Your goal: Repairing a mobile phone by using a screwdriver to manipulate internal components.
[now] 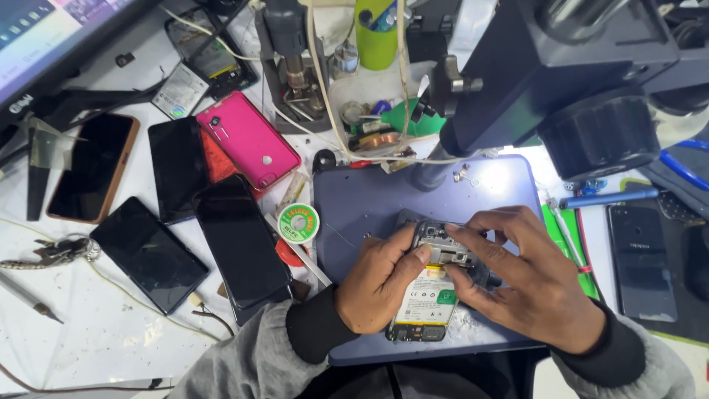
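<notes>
Both hands are on an opened smartphone with its back cover off, white battery and metal shields bared, which lies on a blue-grey rubber work mat on the cluttered white surface. The left hand is curled around the phone's left edge, thumb pressed on the upper shield. The right hand grips the top right, its fingertips on the camera end. Just left of the mat sit a green-labelled solder wick spool and a glossy black phone lying face up; farther back lies a bright pink phone. A dark microscope head hangs above.
</notes>
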